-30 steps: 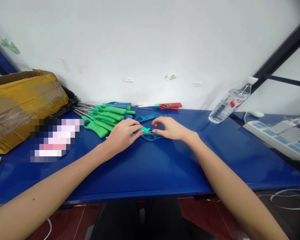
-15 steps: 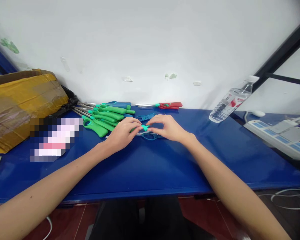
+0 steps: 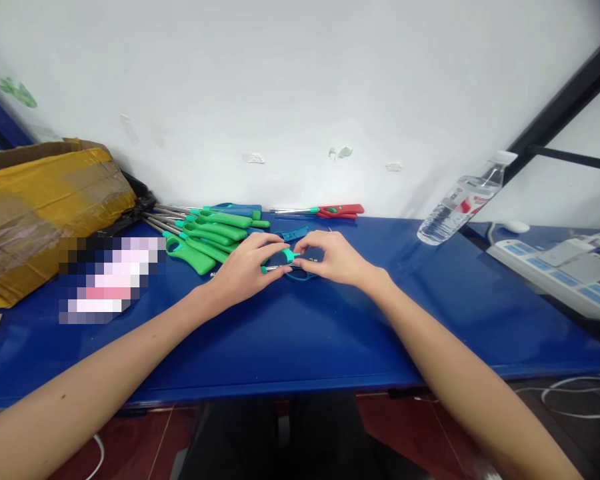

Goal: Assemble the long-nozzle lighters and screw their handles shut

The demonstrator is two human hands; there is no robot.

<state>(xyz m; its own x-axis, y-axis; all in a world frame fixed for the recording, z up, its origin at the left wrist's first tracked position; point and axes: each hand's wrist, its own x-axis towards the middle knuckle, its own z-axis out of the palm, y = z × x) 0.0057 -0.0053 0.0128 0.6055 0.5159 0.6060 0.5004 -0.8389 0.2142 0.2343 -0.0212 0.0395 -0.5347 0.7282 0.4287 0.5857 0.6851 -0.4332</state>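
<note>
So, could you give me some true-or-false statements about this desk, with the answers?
1. Both the left hand and right hand are at a small turquoise piece. True.
2. The table is yellow. False: it is blue.
3. The green-handled lighters lie in a pile. True.
4. The plastic bottle is in the right hand. False: it stands apart, farther right.
5. The cardboard box is on the person's right. False: it is on the left.
</note>
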